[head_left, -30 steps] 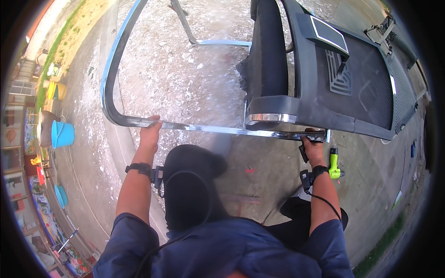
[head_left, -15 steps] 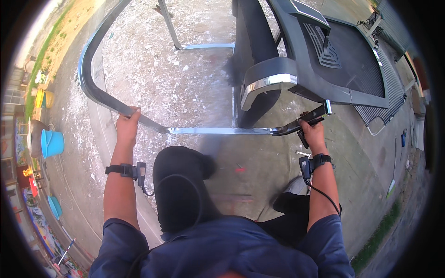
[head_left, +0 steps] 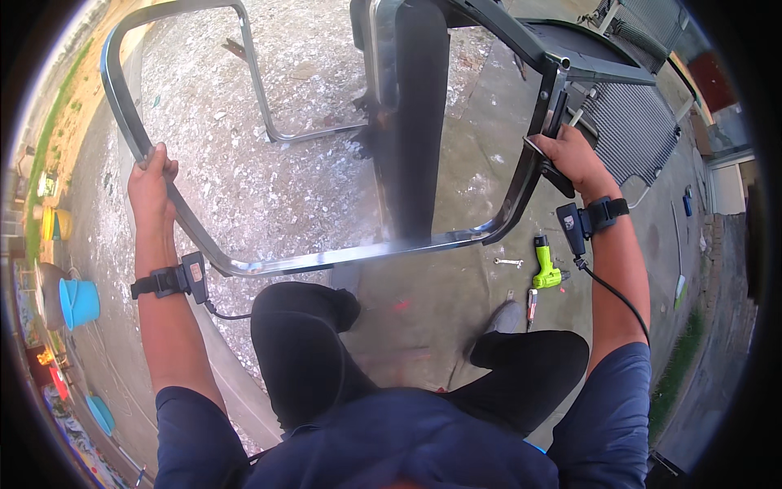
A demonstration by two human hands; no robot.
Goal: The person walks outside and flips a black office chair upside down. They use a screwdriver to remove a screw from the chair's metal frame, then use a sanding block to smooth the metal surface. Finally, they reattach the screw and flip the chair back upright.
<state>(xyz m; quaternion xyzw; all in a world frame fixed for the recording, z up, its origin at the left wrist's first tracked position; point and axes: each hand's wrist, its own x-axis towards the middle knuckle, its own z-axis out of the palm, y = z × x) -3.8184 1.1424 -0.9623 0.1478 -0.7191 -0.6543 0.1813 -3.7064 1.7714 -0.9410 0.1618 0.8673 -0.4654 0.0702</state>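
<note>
A chair with a bent metal tube frame (head_left: pixel 350 255) is tilted up before me, its near chrome bar running across in front of my knees. My left hand (head_left: pixel 152 186) is closed around the frame's left tube. On the far right, my right hand (head_left: pixel 577 159) is closed around the tube's upright end, where a black bracket is fixed. Between the tubes stands a dark, flat upholstered panel (head_left: pixel 423 122), partly blurred. Black straps with small boxes and cables are on both my wrists.
A lime green cordless drill (head_left: pixel 547 267), a wrench (head_left: pixel 509 262) and a screwdriver (head_left: pixel 532 306) lie on the ground near my right foot. Grey ribbed mesh panels (head_left: pixel 634 126) stand beyond. At left are a light blue bucket (head_left: pixel 80 303), a yellow bucket (head_left: pixel 55 224) and a blue basin (head_left: pixel 99 414).
The chair has been turned, its right frame end swinging up and away. My left hand has moved left and up, my right hand right and up. The drill and screwdriver have come into view.
</note>
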